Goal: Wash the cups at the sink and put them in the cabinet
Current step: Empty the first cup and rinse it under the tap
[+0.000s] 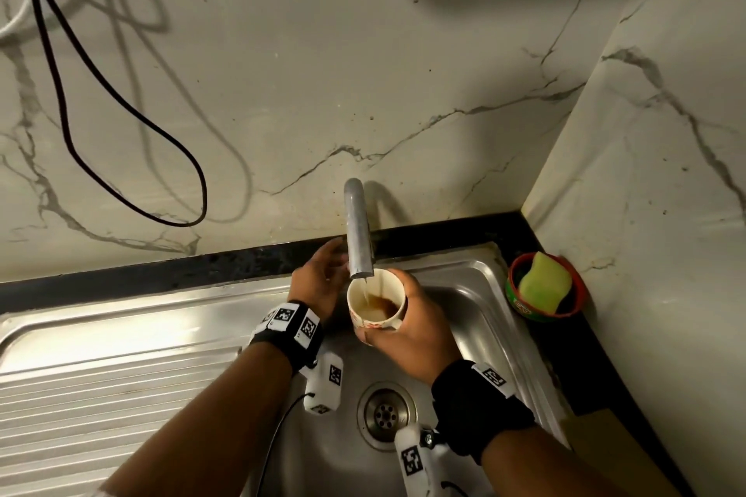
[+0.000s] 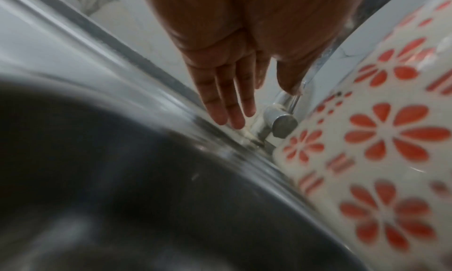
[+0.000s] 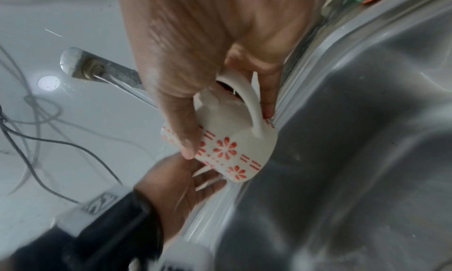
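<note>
A white cup (image 1: pixel 376 305) with red flowers is being held by the right hand (image 1: pixel 411 331) directly under the spout of a metal tap (image 1: pixel 357 230), above the basin of a steel sink (image 1: pixel 476 295). The right hand's fingers (image 3: pixel 182 132) are being clamped around the cup's wall, beside its handle. A thin stream is being run into the cup, where brownish liquid is being collected. The left hand (image 1: pixel 319 278) is being held behind the cup near the tap's base, its fingers (image 2: pixel 227 108) straight and slightly apart, gripping nothing. For a good rinse, the cup is probably best kept centred under the stream, then swirled and tipped out over the drain (image 1: pixel 385 414). A green sponge (image 1: pixel 545 282) is being kept in a red dish (image 1: pixel 512 295) on the counter (image 1: pixel 605 375), well to the right. A black cable (image 1: pixel 133 117) is hanging against the marble wall, clear of the work. The spout is sitting close above the rim and could be knocked.
</note>
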